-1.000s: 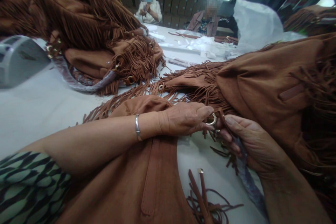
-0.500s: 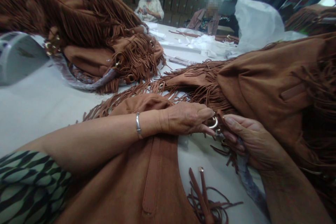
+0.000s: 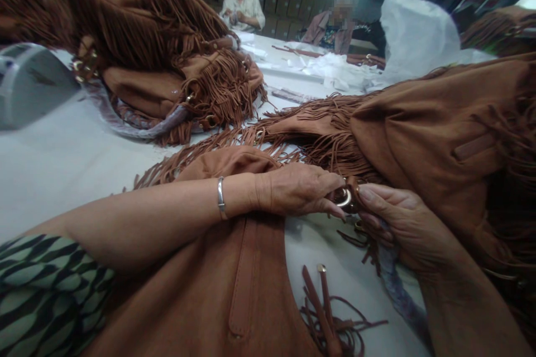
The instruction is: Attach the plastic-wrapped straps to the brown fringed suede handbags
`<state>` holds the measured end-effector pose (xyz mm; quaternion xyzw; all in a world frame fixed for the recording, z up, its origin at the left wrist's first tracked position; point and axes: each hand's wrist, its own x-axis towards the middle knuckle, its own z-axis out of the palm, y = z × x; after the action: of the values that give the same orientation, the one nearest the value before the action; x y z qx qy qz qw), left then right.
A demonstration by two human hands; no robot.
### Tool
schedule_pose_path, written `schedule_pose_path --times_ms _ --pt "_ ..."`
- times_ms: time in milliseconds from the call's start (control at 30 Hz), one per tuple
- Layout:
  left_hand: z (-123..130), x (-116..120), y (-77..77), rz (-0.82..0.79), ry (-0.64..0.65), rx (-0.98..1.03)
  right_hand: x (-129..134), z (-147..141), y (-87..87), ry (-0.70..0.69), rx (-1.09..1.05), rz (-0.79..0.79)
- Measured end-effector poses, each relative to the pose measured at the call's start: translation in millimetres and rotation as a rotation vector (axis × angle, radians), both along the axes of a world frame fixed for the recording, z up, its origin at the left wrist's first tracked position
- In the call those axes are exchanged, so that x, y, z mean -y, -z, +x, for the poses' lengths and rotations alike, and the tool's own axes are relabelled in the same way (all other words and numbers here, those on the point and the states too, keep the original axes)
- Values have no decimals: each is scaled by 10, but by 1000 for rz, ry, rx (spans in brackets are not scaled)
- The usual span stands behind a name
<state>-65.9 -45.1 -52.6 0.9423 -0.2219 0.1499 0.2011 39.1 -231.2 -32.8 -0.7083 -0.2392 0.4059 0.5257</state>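
Observation:
My left hand [image 3: 297, 188], a silver bracelet on its wrist, pinches a gold metal clasp [image 3: 347, 197]. My right hand [image 3: 397, 215] grips the brown end of a bag strap [image 3: 391, 274] whose length is wrapped in clear plastic. The clasp meets the strap end between my two hands; fingers partly hide how they join. Beneath my left forearm lies a brown suede bag [image 3: 196, 290] with a stitched leather tab [image 3: 243, 284]. A fringed tassel [image 3: 329, 312] with a gold tip rests on the white table by the bag's edge.
Another fringed brown bag [image 3: 435, 128] lies at the right. More fringed bags [image 3: 138, 17] are piled at the back left, beside a grey-white rounded object [image 3: 37, 86]. White plastic [image 3: 419, 39] stands behind. Two people [image 3: 242, 8] are across the white table [image 3: 33, 178].
The view has shifted slightly. Both hands keep their grips, and the clasp and strap end have turned a little between my fingers.

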Motion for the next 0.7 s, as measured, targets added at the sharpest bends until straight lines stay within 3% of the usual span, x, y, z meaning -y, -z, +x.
schedule_pose_path --times_ms 100,267,533,700 --pt "-6 -12 6 -43 21 -18 -6 10 12 -45 7 -2" --pt "-28 -23 -2 -107 72 -2 -32 8 23 44 -15 48" --pt "-25 -37 30 -237 53 -66 -6 13 17 -18 7 -3" --pt "-43 -54 19 -263 123 -75 32 62 6 -70 -40 -45"
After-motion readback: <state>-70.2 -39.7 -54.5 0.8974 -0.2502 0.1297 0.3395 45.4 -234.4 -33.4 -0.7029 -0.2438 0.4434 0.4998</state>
